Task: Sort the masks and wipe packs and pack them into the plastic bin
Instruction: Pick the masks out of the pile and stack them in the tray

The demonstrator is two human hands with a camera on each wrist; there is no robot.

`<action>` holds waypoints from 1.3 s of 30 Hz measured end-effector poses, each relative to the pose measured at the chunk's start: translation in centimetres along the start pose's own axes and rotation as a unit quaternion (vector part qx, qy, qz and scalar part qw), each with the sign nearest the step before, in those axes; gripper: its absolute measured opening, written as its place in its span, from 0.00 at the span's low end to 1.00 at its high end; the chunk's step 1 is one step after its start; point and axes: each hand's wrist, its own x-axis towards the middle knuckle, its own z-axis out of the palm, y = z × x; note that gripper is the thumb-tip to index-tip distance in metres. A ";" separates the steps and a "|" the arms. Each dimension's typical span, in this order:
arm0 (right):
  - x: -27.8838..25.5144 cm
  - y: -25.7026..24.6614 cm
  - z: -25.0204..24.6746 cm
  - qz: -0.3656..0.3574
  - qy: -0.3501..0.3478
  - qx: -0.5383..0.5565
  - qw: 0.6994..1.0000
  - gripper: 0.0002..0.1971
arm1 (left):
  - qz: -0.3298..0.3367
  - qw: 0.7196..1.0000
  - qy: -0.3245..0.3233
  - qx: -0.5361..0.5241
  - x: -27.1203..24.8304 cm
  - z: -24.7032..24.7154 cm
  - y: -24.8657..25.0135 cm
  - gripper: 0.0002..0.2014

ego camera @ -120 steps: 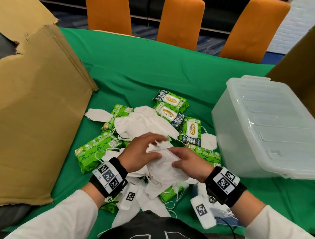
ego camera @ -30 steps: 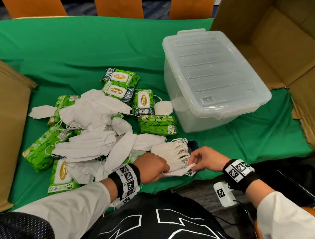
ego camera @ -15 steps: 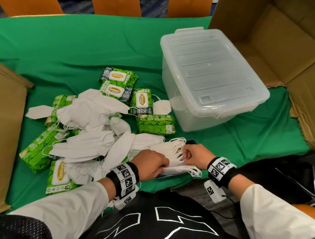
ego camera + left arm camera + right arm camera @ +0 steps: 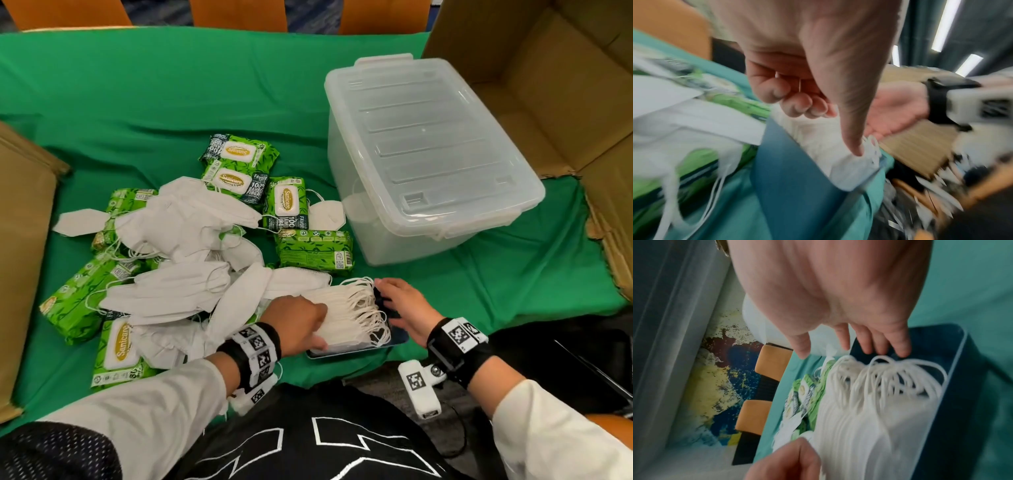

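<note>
Green-draped table (image 4: 171, 89), flanked by cardboard flaps. Stack of masks (image 4: 346, 318) squared on a dark flat object at the near edge, likely for neat packing: left hand (image 4: 298, 322) curled with thumb pressing, right hand (image 4: 404, 305) fingers straight, slightly spread at the ear loops. Lidded plastic bin (image 4: 428, 154) and wipe packs (image 4: 284, 205) waiting beyond.

Head cam looks down and forward over the green bench (image 4: 171, 85). Both wrist cams sit super close, looking along the fingers, both pretty blurry. All three catch the mask stack (image 4: 346, 315) (image 4: 818, 141) (image 4: 869, 418) near the bench's front edge.
</note>
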 end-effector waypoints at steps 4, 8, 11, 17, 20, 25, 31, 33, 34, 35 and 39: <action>0.4 1.2 1.7 0.065 -0.063 0.075 0.993 0.27 | -0.168 0.941 0.014 -0.293 -0.7 0.0 -3.2 0.27; 2.2 2.3 2.6 0.141 -0.083 0.136 0.977 0.39 | -0.227 0.799 -0.128 -0.542 -1.9 1.1 -3.8 0.32; 1.7 1.8 3.9 0.176 -0.130 0.208 0.953 0.34 | -0.184 0.775 -0.168 -0.580 -2.3 1.7 -2.9 0.36; 1.8 1.8 4.4 0.131 -0.122 0.217 0.959 0.37 | -0.181 0.786 -0.134 -0.576 -2.0 2.0 -2.5 0.33; 1.6 2.1 4.4 0.137 -0.148 0.236 0.951 0.36 | -0.181 0.784 -0.143 -0.576 -1.9 2.0 -2.6 0.36; 1.8 2.7 4.3 0.124 -0.144 0.248 0.950 0.35 | -0.191 0.786 -0.108 -0.578 -1.6 2.1 -2.7 0.28; 2.3 2.9 4.1 0.103 -0.130 0.264 0.950 0.35 | -0.189 0.787 -0.115 -0.575 -1.3 2.1 -3.0 0.31; 2.3 2.9 4.2 0.097 -0.133 0.270 0.949 0.34 | -0.193 0.781 -0.113 -0.584 -1.3 2.0 -3.0 0.27; 2.4 2.9 4.3 0.100 -0.138 0.274 0.947 0.34 | -0.192 0.777 -0.112 -0.589 -1.3 2.0 -3.0 0.25; 2.5 3.0 4.3 0.101 -0.145 0.279 0.944 0.34 | -0.193 0.771 -0.108 -0.598 -1.1 2.1 -3.0 0.26; 2.2 2.5 4.5 0.111 -0.154 0.284 0.940 0.34 | -0.245 0.723 -0.068 -0.642 -0.5 2.1 -3.0 0.27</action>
